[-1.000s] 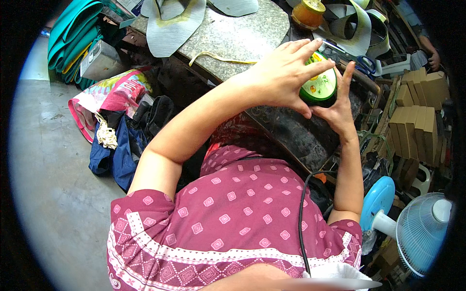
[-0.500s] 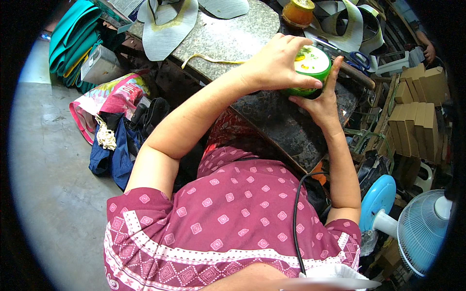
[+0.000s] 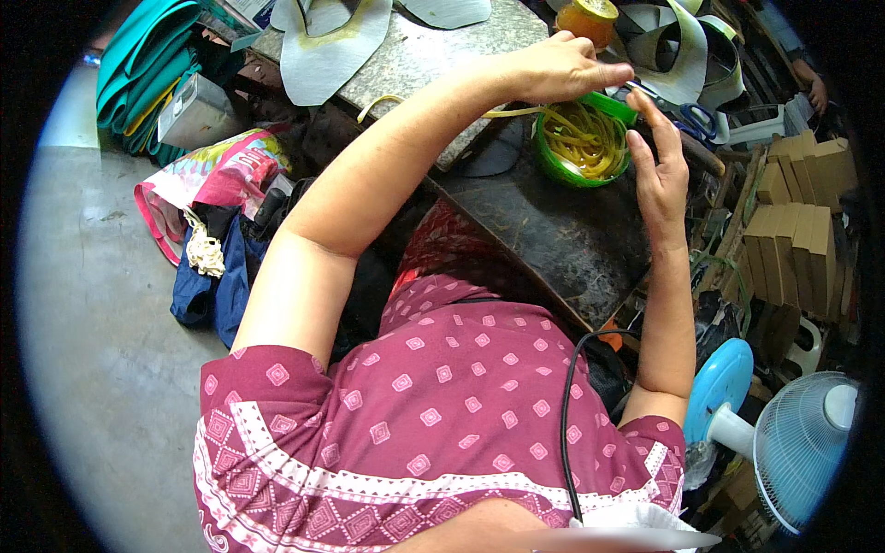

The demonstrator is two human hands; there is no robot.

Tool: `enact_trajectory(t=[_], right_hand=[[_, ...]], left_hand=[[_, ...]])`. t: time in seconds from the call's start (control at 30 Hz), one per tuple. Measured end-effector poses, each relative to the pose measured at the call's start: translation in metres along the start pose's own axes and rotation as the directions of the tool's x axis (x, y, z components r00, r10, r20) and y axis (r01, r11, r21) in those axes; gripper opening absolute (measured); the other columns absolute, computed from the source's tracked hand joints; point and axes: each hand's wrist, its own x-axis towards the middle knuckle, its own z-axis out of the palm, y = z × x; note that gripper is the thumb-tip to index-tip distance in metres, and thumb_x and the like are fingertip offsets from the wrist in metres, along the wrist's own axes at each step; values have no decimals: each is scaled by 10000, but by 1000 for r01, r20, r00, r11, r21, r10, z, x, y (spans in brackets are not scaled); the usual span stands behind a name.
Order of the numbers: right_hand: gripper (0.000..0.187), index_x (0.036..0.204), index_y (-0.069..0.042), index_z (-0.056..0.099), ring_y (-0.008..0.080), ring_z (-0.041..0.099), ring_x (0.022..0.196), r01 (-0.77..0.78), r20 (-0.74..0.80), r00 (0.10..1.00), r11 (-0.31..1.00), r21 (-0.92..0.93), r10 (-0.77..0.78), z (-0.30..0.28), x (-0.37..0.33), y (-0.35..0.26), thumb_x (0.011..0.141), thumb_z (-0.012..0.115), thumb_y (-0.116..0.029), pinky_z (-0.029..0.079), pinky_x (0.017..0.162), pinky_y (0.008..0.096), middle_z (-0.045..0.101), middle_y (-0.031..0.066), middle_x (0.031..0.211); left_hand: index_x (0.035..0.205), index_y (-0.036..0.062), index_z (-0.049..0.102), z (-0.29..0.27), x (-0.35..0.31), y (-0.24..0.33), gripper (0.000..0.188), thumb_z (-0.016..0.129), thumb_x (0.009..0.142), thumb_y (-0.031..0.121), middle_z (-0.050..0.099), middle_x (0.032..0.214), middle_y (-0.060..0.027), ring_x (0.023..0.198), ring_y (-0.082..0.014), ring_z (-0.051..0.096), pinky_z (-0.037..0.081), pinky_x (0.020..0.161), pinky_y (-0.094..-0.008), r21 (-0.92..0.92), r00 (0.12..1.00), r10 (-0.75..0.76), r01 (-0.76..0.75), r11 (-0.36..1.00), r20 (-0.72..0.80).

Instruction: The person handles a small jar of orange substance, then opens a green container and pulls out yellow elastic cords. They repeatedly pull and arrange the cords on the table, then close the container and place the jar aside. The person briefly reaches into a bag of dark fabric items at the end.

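Note:
A round green tub (image 3: 544, 164) stands uncovered on the dark worktop, with a tangle of yellow-green bands (image 3: 590, 143) inside. My left hand (image 3: 558, 69) is bent over the tub's far side, its fingers curled and its thumb stretched to the right. Below that thumb shows a thick green edge (image 3: 616, 105), perhaps the lid seen edge-on; I cannot tell. What the left fingers hold is hidden. Just right of the tub, my right hand (image 3: 662, 175) is raised with thumb and fingers apart, the index fingertip near the green edge.
Scissors with blue handles (image 3: 696, 122) lie right of my hands, beside an orange jar (image 3: 587, 20). Grey cut sheets (image 3: 334, 55) and a yellow tape measure (image 3: 392, 100) lie on the speckled slab (image 3: 433, 69). Cardboard boxes (image 3: 788, 249) and a fan (image 3: 807, 452) stand at right.
The white-topped lid has come off the tub, baring the bands inside. My left hand has moved up and away from the rim; my right hand has let go and shifted right.

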Motion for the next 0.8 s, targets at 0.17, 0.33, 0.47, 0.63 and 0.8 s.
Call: enact_trajectory(t=[0.17,0.33,0.47,0.63,0.8], right_hand=[[420,1434,-118,572,245,638,1116,-29,6,1000,996,-86,30,3,5,3,1017,583,-163,468,1011,364,718,105,1189],[464,1476,-117,521,268,633,1150,-126,13,992,992,5,126,6,12,2,1025,587,-206,461,1024,371,699,138,1244],[468,1426,-97,568,312,559,1271,112,-23,993,969,-220,-119,1,25,-12,974,652,-187,410,1091,399,617,158,1370],[310,1245,-166,717,329,491,1340,345,83,936,845,-409,-342,1,42,-39,937,683,-187,369,1125,424,614,98,1386],[256,1174,-207,746,317,359,1453,416,266,909,756,-506,-322,23,54,-54,937,679,-278,247,1174,546,518,62,1496]], left_hand=[[1000,42,748,-22,-19,-8,476,497,990,446,703,923,-212,833,-451,655,515,835,-513,-65,948,-76,58,996,-308],[892,113,789,-39,-92,7,169,689,832,237,680,919,-122,978,-340,581,491,917,-437,293,964,-81,156,943,-252],[953,133,783,-21,-115,24,172,755,796,198,653,1014,-79,1060,-312,562,468,968,-417,317,962,-121,197,928,-244],[853,100,754,-14,-114,31,110,736,782,183,639,961,-69,1044,-296,560,473,948,-417,291,945,-138,227,930,-297],[835,98,711,-27,-114,31,103,731,789,188,641,968,-40,1027,-277,570,457,941,-413,320,917,-16,155,935,-398]])
